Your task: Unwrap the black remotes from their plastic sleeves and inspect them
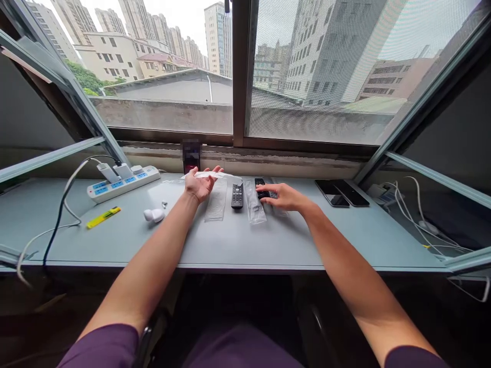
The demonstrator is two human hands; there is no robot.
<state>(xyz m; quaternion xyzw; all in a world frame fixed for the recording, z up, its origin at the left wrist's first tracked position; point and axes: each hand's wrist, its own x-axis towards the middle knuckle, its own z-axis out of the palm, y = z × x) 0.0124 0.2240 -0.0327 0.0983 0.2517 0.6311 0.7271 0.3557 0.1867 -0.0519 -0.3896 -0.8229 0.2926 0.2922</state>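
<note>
My left hand (199, 188) is turned palm up above the desk, fingers stretched out, with a clear plastic bag (226, 176) lying across it under the thumb. A black remote control (237, 196) lies buttons up between my hands. My right hand (282, 197) reaches in from the right, its thumb and fingers around a second black remote control (260, 182), which it partly covers. Beside that remote lies a crumpled clear plastic bag (255, 207). Another flat clear bag (216, 205) rests on the desk below my left hand.
On the left stand a white power strip (125, 183) with plugs, a yellow cutter (103, 217) and a white earbud case (154, 215). A dark phone (191, 156) leans upright by the window. Two dark phones (341, 193) lie at right, near loose white cables (412, 214).
</note>
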